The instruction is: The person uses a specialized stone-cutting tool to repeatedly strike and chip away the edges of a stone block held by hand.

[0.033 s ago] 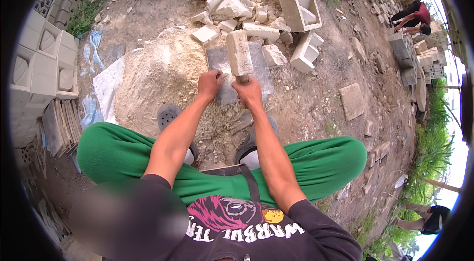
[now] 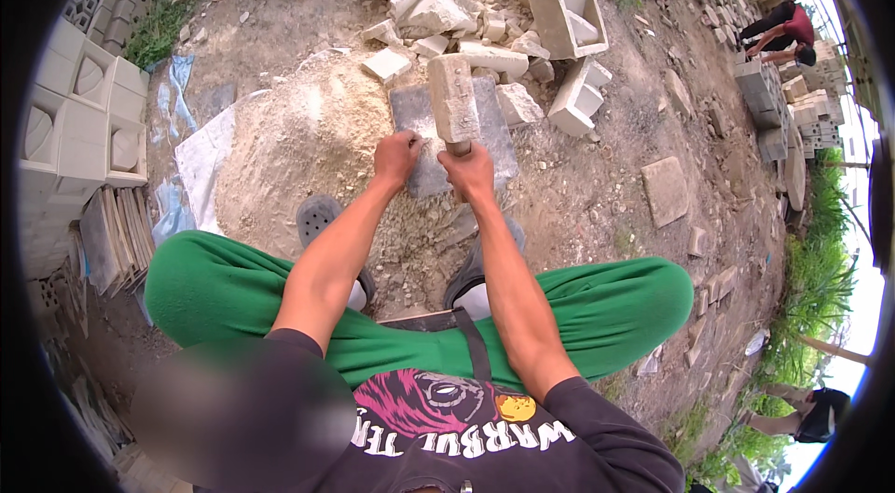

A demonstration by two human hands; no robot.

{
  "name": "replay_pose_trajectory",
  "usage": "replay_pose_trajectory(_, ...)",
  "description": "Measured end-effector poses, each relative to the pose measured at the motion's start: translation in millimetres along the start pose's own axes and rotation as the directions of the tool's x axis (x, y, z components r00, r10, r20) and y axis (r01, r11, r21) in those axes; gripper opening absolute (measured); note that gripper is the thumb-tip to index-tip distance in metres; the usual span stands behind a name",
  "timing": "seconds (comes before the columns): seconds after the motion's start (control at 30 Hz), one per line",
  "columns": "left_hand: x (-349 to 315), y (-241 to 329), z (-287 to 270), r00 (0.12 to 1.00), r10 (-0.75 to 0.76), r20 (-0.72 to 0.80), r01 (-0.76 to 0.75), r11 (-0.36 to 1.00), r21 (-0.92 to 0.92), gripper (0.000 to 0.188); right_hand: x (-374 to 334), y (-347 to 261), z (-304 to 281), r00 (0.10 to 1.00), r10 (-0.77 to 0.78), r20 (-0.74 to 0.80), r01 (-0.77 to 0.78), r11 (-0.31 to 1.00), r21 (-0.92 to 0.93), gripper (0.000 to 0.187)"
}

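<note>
Down the left edge of the frame you've got a wall of stacked pale blocks (image 2: 79,111), well apart from the action, so not in anyone's way. Next biggest is the pile of broken blocks (image 2: 433,8) at top centre, crowding right up to the work spot, so I'd guess anything swung forward has little room. Left of centre sits a heap of sandy powder (image 2: 298,130), spilling toward the middle and boxing in that side too.

Between all that, a dark slab (image 2: 494,134) lies on the ground, probably there as a hard, flat base. Over it is the chunky mallet (image 2: 452,102), head pointing up the frame and hiding part of the slab.

Both clogs (image 2: 317,218) are planted wide below, which looks like it leaves space for the arms. The right hand (image 2: 469,171) has its fingers wrapped round the handle close under the head, likely for control over reach. The left hand (image 2: 397,157) is at the slab's left side, fingers curled in; can't tell if they're pinching anything. Smallest thing: a pale dust patch (image 2: 427,130) on the slab, between left hand and mallet.
</note>
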State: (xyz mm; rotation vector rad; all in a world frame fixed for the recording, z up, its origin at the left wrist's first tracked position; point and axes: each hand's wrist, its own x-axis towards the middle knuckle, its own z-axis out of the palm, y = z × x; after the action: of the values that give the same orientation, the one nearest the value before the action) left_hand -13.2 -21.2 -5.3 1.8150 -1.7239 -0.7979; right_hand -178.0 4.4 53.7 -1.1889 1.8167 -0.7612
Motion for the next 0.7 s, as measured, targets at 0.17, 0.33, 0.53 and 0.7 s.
replay_pose_trajectory(0.17,0.4,-1.6,2.2,1.000,0.025,0.000,-0.025,1.000,-0.014,0.018,-9.2,14.1,12.4,1.000,0.016,0.027,-0.018,0.999,0.046,0.027)
replay_pose_trajectory(0.33,0.0,-4.4,2.7,0.993,0.112,-0.033,-0.111,0.994,0.008,0.016,-7.5,26.1,7.8,0.971,0.227,0.070,-0.231,0.971,0.067,0.028)
replay_pose_trajectory(0.53,1.2,-6.8,-3.6,0.999,0.054,0.009,-0.054,0.997,0.061,0.015,-0.2,-9.7,2.2,0.993,0.088,0.078,-0.090,0.996,0.019,0.032)
replay_pose_trajectory(0.7,8.4,17.2,6.4,0.993,0.118,0.030,-0.118,0.993,-0.012,0.014,7.3,79.4,19.2,0.997,0.059,0.051,-0.062,0.996,0.063,0.031)
